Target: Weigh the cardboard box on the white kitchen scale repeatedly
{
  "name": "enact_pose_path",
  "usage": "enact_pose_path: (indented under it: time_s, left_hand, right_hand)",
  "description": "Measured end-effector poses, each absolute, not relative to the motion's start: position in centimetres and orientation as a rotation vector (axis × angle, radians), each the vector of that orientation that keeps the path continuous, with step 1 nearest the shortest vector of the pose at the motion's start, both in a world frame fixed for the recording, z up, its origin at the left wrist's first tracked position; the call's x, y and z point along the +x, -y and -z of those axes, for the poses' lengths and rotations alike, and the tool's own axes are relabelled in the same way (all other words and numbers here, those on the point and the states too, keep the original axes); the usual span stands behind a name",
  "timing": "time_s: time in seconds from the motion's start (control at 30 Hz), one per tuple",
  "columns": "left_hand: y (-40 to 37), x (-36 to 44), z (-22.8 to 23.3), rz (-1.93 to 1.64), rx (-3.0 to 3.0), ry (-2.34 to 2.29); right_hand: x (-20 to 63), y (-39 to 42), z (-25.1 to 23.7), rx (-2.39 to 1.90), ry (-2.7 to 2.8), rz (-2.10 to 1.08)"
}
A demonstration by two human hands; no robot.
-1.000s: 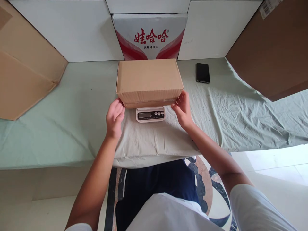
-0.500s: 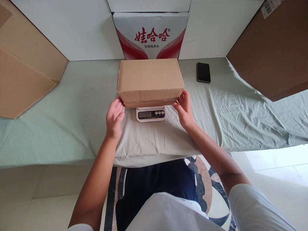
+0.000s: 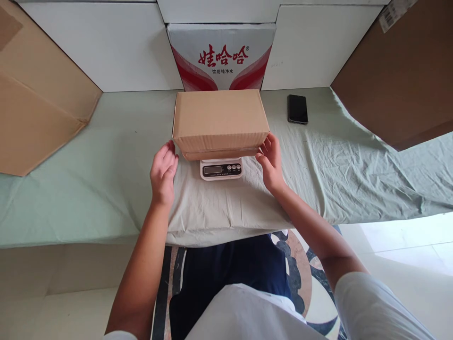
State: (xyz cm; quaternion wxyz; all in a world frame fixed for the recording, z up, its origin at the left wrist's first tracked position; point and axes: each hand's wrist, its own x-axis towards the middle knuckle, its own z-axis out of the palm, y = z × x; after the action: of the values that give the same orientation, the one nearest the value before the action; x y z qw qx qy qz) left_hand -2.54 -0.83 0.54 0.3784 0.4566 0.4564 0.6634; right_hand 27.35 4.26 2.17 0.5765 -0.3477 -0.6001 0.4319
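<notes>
Box: We see a plain brown cardboard box (image 3: 221, 119) with a flat, closed top and ribbed sides. It sits on the scale in the middle of the tabletop.
Scale: The small white scale (image 3: 221, 168) is smooth plastic, with a grey screen and round buttons. Its front peeks out at the box's 6 o'clock.
Our left hand: The left hand (image 3: 163, 172) is flat with fingers spread, palm toward the box at its 8 o'clock, a little apart from it.
Our right hand: The right hand (image 3: 271, 158) has loosely curled fingers. The tips touch the box's lower corner at 4 o'clock.
Cloth: A soft, wrinkled, pale green cloth (image 3: 336, 160) covers the tabletop.
Phone: A flat black phone (image 3: 297, 109) lies at the box's 3 o'clock, well apart.
Carton: A shiny white and red carton (image 3: 221, 54) stands just behind the box at 12 o'clock.
</notes>
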Motion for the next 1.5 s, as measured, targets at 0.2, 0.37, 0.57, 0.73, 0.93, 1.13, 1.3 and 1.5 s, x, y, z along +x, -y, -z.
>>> enact_pose_path:
  time_s: [0.2, 0.37, 0.57, 0.73, 0.93, 1.13, 1.3, 1.5]
  left_hand:
    - [0.79, -2.66, -0.53, -1.686, 1.188, -1.19]
    - [0.82, -2.73, -0.55, -1.672, 1.189, -1.206]
    - [0.73, -2.74, -0.57, -1.676, 1.174, -1.175]
    - [0.73, -2.75, -0.63, -1.667, 1.185, -1.207]
    - [0.78, -2.85, -0.52, -1.67, 1.207, -1.205]
    - [0.79, -2.98, -0.57, -1.674, 1.216, -1.218]
    - [0.79, -2.9, -0.77, -1.692, 1.194, -1.194]
    - [0.79, -2.92, -0.7, -1.668, 1.222, -1.207]
  right_hand:
    - [27.16, -4.02, -2.63, -0.834, 1.392, -1.014]
    - [27.25, -3.96, -2.6, -0.827, 1.413, -1.013]
    - [27.33, -4.09, -2.28, -0.807, 1.431, -1.0]
    - [27.31, -4.09, -2.32, -0.83, 1.42, -1.002]
    - [27.46, -4.17, -2.13, -0.832, 1.457, -0.975]
    - [27.44, -4.11, -2.27, -0.841, 1.465, -0.971]
    - [27.35, -4.0, -2.5, -0.835, 1.444, -0.985]
    - [27.42, -4.07, -2.42, -0.845, 1.485, -0.981]
